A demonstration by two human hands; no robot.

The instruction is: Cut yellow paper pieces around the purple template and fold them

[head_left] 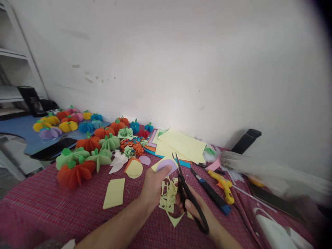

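Observation:
My left hand [155,180] pinches a purple paper circle [164,166] laid over a pale yellow sheet [158,164], thumb on top. In my right hand [194,204] is a pair of black scissors [190,195], its blades parted and pointing up beside the right edge of the paper. Pale yellow paper scraps [169,195] lie on the cloth beneath both hands. To the left are a stack of yellow rectangles [114,193] and some yellow circles [134,168], with another purple circle [144,159] behind them.
Several paper pumpkins [76,174] crowd the left side of the checked tablecloth [85,214]. Large yellow sheets [181,143] lie at the back by the wall. On the right are a blue-and-black cutter [214,193], a yellow glue gun [224,186] and a clear plastic bag [259,166].

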